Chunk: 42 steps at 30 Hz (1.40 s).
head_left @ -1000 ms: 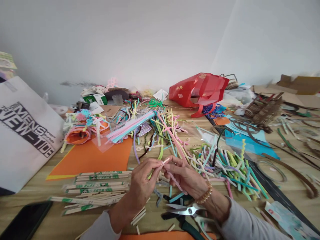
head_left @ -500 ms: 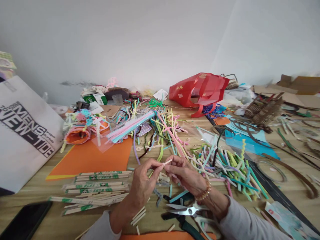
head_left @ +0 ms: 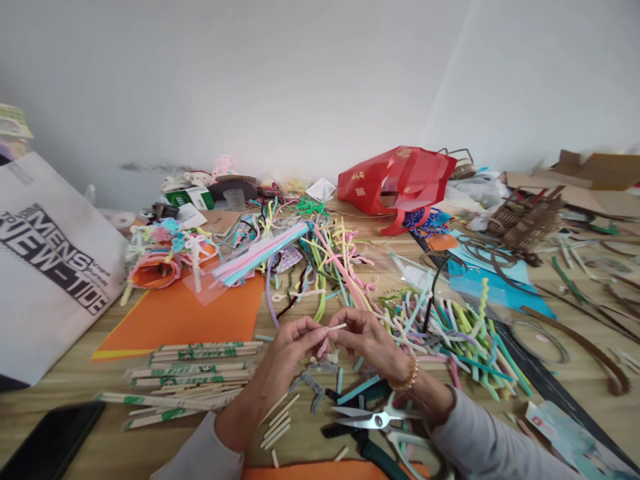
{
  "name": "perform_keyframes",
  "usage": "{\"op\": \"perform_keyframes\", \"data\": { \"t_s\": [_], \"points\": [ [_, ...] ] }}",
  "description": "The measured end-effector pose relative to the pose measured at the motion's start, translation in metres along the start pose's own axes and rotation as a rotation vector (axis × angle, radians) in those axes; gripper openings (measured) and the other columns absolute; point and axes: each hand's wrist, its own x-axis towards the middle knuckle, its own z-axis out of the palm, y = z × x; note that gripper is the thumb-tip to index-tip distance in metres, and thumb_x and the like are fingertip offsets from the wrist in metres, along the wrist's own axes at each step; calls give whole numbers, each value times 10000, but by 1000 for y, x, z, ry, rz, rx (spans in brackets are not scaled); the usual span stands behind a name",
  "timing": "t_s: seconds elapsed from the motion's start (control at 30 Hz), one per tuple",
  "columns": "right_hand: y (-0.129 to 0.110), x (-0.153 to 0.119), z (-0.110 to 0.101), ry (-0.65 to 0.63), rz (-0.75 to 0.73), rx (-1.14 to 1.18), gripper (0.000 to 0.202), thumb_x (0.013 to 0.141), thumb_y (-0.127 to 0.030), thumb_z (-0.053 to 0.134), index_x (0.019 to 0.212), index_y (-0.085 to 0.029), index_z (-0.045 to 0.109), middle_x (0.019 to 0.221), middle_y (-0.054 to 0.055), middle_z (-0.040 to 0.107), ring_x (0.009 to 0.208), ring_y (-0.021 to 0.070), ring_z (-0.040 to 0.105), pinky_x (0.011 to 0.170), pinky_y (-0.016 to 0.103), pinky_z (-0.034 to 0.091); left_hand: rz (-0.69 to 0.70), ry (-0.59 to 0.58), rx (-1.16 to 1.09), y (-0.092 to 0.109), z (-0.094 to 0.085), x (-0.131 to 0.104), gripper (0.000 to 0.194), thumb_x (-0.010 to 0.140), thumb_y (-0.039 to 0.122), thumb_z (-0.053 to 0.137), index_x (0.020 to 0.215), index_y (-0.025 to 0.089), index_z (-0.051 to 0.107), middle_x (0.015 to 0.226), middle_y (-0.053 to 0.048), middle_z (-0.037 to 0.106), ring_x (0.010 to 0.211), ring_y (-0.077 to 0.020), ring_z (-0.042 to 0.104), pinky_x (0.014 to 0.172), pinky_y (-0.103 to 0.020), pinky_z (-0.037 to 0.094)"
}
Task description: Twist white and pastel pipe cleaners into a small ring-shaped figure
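At the centre, my left hand [head_left: 295, 347] and my right hand [head_left: 367, 343] meet fingertip to fingertip. Between them is a short pale stick [head_left: 337, 327], pinched by my right thumb and finger, its free end pointing right. My left fingers are closed at its other end, along with a bit of pink pipe cleaner [head_left: 324, 347]. Silver scissors [head_left: 379, 420] lie open below my right hand. Several short cut sticks [head_left: 277, 427] rest below my left hand. Wrapped chopsticks [head_left: 193, 373] are to the left.
Pipe cleaners [head_left: 345, 260] are heaped behind my hands, more [head_left: 460, 333] on the right. An orange sheet [head_left: 200, 320], a phone [head_left: 53, 440] and a white bag [head_left: 55, 267] are at left. A red bag [head_left: 370, 177] lies at the back, blue sheets [head_left: 505, 290] at right.
Both hands have shifted slightly, and my left fingers have folded further over the stick's end. The stick lies flatter. More of the short cut sticks shows beside my left forearm.
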Motion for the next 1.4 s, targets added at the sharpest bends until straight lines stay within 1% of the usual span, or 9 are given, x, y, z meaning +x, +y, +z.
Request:
{"op": "perform_keyframes", "data": {
  "t_s": [0.2, 0.3, 0.5, 0.63, 0.8, 0.93, 1.1, 1.23, 1.4],
  "points": [
    [3, 0, -1, 54, -19, -61, 341, 748, -472, 697, 775, -151, 584, 532, -43, 529, 442, 68, 387, 420, 192, 267, 44, -6, 233, 7, 6, -5, 303, 859, 402, 551, 689, 152, 562, 603, 13, 548, 598, -123, 498, 613, -239, 392],
    [2, -2, 1, 35, -31, -56, 343, 751, -483, 695, 788, -157, 593, 545, -30, 539, 480, 89, 438, 446, 205, 290, 78, -8, 282, 6, 7, -6, 330, 884, 409, 503, 665, 164, 534, 592, 23, 520, 594, -127, 485, 625, -243, 386],
    [4, -3, 0, -44, -83, -68, 318, 794, -476, 657, 864, -168, 612, 619, -4, 580, 565, 133, 527, 521, 240, 379, 50, -57, 126, -5, 2, -4, 376, 911, 407, 463, 616, 174, 487, 562, 28, 487, 579, -129, 489, 626, -246, 387],
    [4, -4, -3, -60, -139, -202, 235, 855, -394, 611, 898, -163, 604, 722, 15, 612, 646, 141, 550, 585, 247, 409, 26, -80, 26, -9, 0, -3, 389, 903, 411, 486, 597, 170, 476, 537, 33, 450, 558, -122, 488, 614, -242, 384],
    [-3, -7, -5, -15, -365, -541, 119, 907, -267, 557, 877, -162, 605, 789, 25, 605, 741, 146, 547, 667, 248, 410, -72, -133, -161, -13, -2, 0, 393, 857, 423, 551, 569, 177, 450, 489, 58, 360, 465, -99, 396, 532, -236, 386],
    [-7, -8, -7, -81, -569, -801, 159, 950, -204, 465, 833, -170, 568, 791, 27, 566, 726, 140, 521, 661, 243, 387, -116, -212, -210, -15, -6, 3, 410, 823, 418, 594, 536, 190, 410, 452, 77, 305, 417, -89, 349, 506, -239, 400],
    [-12, -9, -10, -120, -638, -981, 196, 967, -155, 390, 842, -176, 539, 816, 29, 543, 698, 130, 502, 639, 232, 371, -110, -182, -120, -11, -7, 2, 404, 814, 458, 599, 560, 180, 453, 492, 47, 419, 464, -100, 409, 546, -250, 419],
    [-13, -10, -12, -123, -624, -978, 163, 955, -139, 413, 866, -182, 542, 827, 25, 543, 717, 131, 513, 655, 228, 379, -39, -163, 59, -7, -7, 0, 368, 876, 444, 531, 646, 157, 530, 618, -8, 555, 599, -130, 517, 614, -250, 410],
    [-12, -10, -13, -135, -597, -938, 170, 946, -145, 434, 822, -184, 543, 811, 20, 540, 698, 127, 513, 643, 221, 390, 5, -202, 127, -6, -8, -2, 358, 921, 422, 457, 697, 155, 535, 673, -25, 582, 650, -148, 542, 660, -270, 411]
  ]
}}
